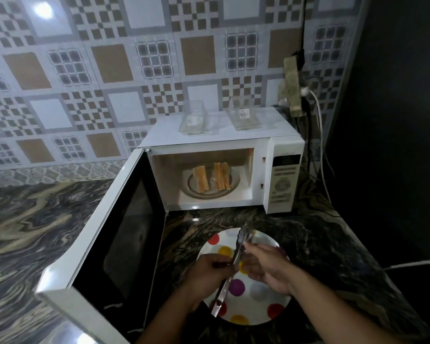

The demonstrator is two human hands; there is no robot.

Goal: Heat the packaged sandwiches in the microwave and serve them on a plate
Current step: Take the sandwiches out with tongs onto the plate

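left hand (215,265): gripped the tongs (233,259) mid-shaft, over the plate (256,306)
right hand (263,264): fingers relaxed, touching tongs near the tips, not clearly gripping
sandwiches (212,178): stood on edge on the turntable inside the microwave (281,175), door (114,234) swung wide
handling: looked light, soft, likely hot; would crush or fall apart, best pinched gently across the flat faces with tongs
plate: polka-dot, on the counter (320,244) just before the microwave, held no food
empty packages (194,120): two clear ones sat on the microwave top
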